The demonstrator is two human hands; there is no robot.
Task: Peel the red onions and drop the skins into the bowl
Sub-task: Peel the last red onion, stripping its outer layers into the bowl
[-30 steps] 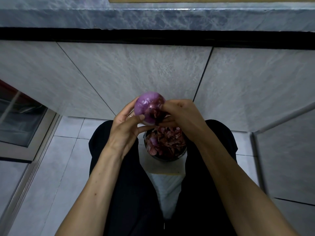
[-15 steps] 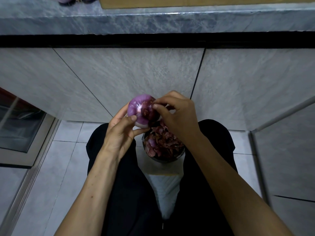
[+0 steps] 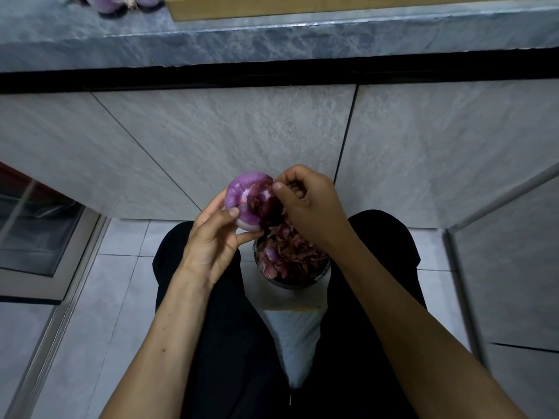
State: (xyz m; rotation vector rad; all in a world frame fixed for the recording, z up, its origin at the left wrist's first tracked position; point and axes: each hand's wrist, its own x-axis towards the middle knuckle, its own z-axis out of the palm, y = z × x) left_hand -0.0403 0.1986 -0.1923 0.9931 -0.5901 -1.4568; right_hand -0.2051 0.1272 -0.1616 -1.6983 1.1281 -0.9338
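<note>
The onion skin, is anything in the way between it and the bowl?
Nothing visible is. The left hand holds the onion just above and left of the bowl, which is open and already heaped with skins. The right hand pinches the loose skin right over it.

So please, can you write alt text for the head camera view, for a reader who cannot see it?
A seated person's left hand holds a partly peeled red onion while the right hand pinches its dry skin, above a bowl of skins between the knees. More onions lie on the grey counter above.
</note>
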